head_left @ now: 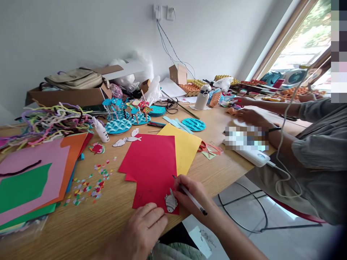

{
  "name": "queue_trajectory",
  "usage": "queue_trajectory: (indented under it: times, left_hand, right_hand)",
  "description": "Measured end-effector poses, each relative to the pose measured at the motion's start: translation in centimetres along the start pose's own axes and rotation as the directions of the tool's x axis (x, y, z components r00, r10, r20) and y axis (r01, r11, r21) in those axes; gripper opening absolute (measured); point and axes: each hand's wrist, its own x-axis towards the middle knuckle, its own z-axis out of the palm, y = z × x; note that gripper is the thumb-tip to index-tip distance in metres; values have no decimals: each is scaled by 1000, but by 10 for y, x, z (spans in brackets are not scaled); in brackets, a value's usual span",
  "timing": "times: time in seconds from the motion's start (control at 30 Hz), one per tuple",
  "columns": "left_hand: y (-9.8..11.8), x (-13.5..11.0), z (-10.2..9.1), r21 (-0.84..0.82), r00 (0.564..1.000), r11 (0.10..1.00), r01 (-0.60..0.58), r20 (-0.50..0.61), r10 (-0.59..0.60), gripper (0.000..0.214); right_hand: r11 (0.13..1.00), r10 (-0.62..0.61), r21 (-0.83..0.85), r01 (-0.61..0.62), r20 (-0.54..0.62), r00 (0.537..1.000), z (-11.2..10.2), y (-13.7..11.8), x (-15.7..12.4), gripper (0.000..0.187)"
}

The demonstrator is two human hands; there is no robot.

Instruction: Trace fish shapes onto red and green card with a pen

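Observation:
My right hand (193, 196) grips a white pen (189, 195), its tip on the red paper sheet (150, 169) beside a small white paper fish cutout (171, 202). My left hand (143, 227) lies at the table's near edge with fingers bent, its fingertips pressing the red sheet just left of the fish. A yellow sheet (184, 144) lies under the red one's far right corner.
A stack of pink, green and orange paper (32, 180) lies left, confetti bits (89, 186) beside it. Pipe cleaners (46, 121), a glue bottle (101, 130), blue wave discs (118, 125) and boxes sit further back. A co-worker's arms (260, 119) work at the right, near a white device (253, 156).

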Motion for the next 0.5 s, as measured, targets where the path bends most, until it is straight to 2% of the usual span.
queue_trajectory:
  times: [0.03, 0.1, 0.17, 0.23, 0.33, 0.43, 0.5]
  left_hand:
    - [2, -1, 7, 43, 997, 999, -13, -77, 16, 38]
    - [4, -2, 17, 104, 993, 995, -7, -119, 20, 41]
    - [4, -2, 17, 151, 999, 988, -10, -47, 17, 41]
    - [4, 0, 12, 189, 995, 981, -36, 98, 18, 39]
    - [5, 2, 3, 196, 958, 979, -60, 285, 2, 37]
    - [4, 0, 5, 180, 950, 983, -44, 310, -14, 38]
    - [3, -4, 12, 173, 964, 984, -35, 265, -12, 38]
  right_hand:
    - [999, -9, -37, 9, 9, 1000, -2, -4, -1, 6]
    - [996, -36, -83, 40, 46, 998, -7, -10, -1, 6]
    - [990, -61, -120, 71, 82, 995, -10, -13, 0, 8]
    - [985, -68, -153, 84, 108, 992, -11, -15, 2, 11]
    - [977, -61, -193, 85, 127, 990, -10, -13, 6, 13]
    - [964, -81, -245, 103, 97, 992, -6, -7, 8, 15]
    - [955, -95, -276, 112, 74, 993, -3, -3, 8, 16]
